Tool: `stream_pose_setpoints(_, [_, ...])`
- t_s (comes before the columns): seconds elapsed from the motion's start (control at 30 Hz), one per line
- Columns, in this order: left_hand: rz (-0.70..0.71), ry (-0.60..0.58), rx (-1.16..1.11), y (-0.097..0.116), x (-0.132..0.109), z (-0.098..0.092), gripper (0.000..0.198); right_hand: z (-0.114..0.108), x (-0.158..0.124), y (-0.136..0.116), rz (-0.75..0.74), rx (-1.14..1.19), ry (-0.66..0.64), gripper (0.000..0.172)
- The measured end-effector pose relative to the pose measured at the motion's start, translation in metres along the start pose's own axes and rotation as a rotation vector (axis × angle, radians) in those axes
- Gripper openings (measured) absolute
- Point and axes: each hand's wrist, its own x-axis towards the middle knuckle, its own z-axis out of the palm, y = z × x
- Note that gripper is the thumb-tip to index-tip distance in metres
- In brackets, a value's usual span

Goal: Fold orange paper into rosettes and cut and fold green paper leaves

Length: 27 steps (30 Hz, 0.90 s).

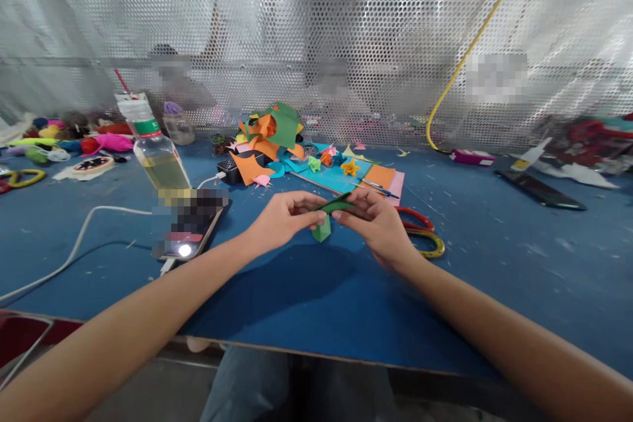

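Between my two hands, above the blue table, is a folded piece of green paper [322, 229], with one flap hanging down. My left hand [287, 217] pinches its left side between thumb and fingers. On the other side my right hand [373, 221] grips the paper's right end the same way. Scissors [429, 245] with red and yellow handles lie just right of my right hand, their blades hidden behind it. Beyond the hands are small folded paper stars, among them a yellow-orange star [351, 167] and a light green one [314, 163], on blue paper sheets [326, 178].
A heap of cut paper scraps [277, 132] rests against the perforated metal wall. To my left a lit phone [195, 224] leans near a bottle of yellowish liquid [161, 161], with a white cable [93, 211] crossing the table. At right lies a dark phone-like object [541, 190].
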Motion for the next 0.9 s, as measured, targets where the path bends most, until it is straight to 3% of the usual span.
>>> stream_pose_setpoints(0.2, [-0.017, -0.014, 0.015, -0.002, 0.0, -0.002, 0.028, 0.001, 0.0, -0.005, 0.076, 0.027, -0.015, 0.048])
stream_pose_setpoints(0.43, [-0.065, -0.007, 0.004, 0.005, -0.001, 0.001, 0.023, 0.001, 0.001, -0.003, 0.134, 0.037, -0.032, 0.043])
stream_pose_setpoints(0.9, [-0.084, -0.039, -0.049, -0.004, 0.001, -0.002, 0.016, -0.001, 0.002, 0.002, 0.173, 0.004, -0.049, 0.039])
